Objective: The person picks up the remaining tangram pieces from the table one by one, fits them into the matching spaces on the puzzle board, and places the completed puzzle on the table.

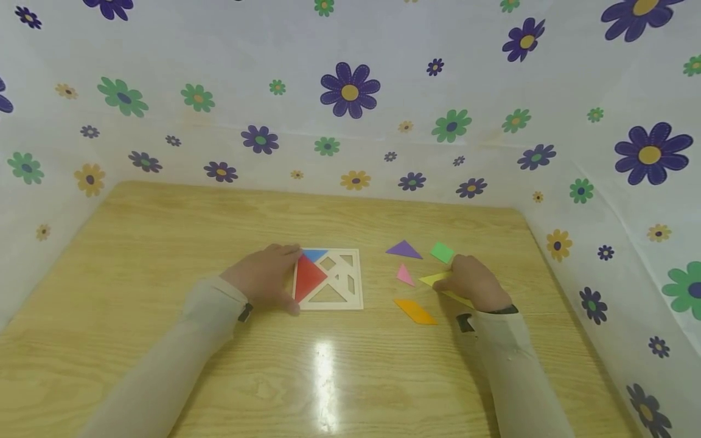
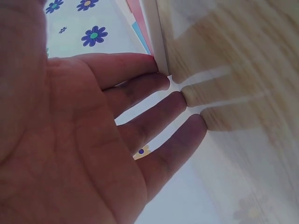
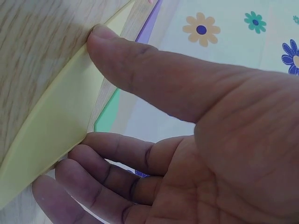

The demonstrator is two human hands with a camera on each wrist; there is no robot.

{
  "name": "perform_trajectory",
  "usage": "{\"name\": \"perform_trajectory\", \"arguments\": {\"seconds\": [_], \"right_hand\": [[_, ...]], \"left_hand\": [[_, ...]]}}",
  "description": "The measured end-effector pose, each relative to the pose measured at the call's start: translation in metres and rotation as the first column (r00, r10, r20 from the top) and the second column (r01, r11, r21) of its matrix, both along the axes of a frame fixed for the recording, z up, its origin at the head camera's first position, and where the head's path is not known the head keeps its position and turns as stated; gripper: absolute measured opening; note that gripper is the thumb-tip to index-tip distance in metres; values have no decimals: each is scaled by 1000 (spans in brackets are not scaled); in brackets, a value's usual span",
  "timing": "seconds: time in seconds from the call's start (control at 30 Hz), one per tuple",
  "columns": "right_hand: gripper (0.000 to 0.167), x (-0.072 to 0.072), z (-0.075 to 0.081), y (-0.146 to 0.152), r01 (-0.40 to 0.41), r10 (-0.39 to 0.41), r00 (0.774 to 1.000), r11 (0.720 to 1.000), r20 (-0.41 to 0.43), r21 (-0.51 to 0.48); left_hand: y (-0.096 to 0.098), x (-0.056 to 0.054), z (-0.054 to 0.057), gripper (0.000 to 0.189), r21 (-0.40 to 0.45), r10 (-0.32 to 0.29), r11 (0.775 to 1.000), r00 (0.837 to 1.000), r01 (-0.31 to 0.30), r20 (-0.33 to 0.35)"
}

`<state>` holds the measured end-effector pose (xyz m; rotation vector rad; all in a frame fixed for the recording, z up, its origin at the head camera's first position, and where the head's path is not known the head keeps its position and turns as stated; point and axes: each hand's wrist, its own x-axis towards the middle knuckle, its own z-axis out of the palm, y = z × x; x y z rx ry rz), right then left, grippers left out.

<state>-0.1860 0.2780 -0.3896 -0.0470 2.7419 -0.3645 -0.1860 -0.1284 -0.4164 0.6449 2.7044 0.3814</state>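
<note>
My left hand [image 1: 265,277] rests along the left side of a white tangram tray [image 1: 355,304], thumb near its lower corner and fingers near its upper one. In the left wrist view its outstretched fingertips [image 2: 194,122] are at the tabletop and tray edge. A red triangle [image 1: 310,278] and a blue triangle [image 1: 314,254] sit in the tray, the blue partly hidden. To the right, my right hand [image 1: 477,285] pinches a large yellow triangle [image 3: 60,112] between thumb and fingers at opposite edges. The triangle lies low over the table, partly covered by the hand.
Between tray and right hand lie a purple triangle [image 1: 404,250], a pink triangle [image 1: 404,275] and an orange parallelogram [image 1: 416,311]. A green square [image 1: 442,252] is just beyond the right fingers. Flowered white cloth [image 1: 296,115] borders the wooden table [image 1: 257,377] at back and sides.
</note>
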Motion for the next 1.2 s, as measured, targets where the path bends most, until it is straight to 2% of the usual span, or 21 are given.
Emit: {"name": "perform_trajectory", "arguments": {"seconds": [0.3, 0.5, 0.7, 0.97, 1.2], "right_hand": [[35, 2, 4, -2, 16, -16, 1000, 1000, 3, -13], [39, 0, 1, -3, 7, -8, 999, 1000, -43, -16], [39, -2, -5, -6, 12, -14, 998, 1000, -68, -28], [42, -4, -7, -8, 64, -66, 997, 997, -46, -40], [44, -4, -8, -6, 72, -75, 996, 995, -47, -67]], "left_hand": [[0, -1, -2, 118, -1, 5, 1000, 1000, -5, 0], [0, -3, -6, 119, 4, 4, 1000, 1000, -4, 1], [0, -2, -6, 118, -2, 6, 1000, 1000, -6, 5], [0, -4, -10, 118, -8, -9, 1000, 1000, 9, -11], [2, -3, -7, 119, -12, -13, 1000, 1000, 12, -25]]}}
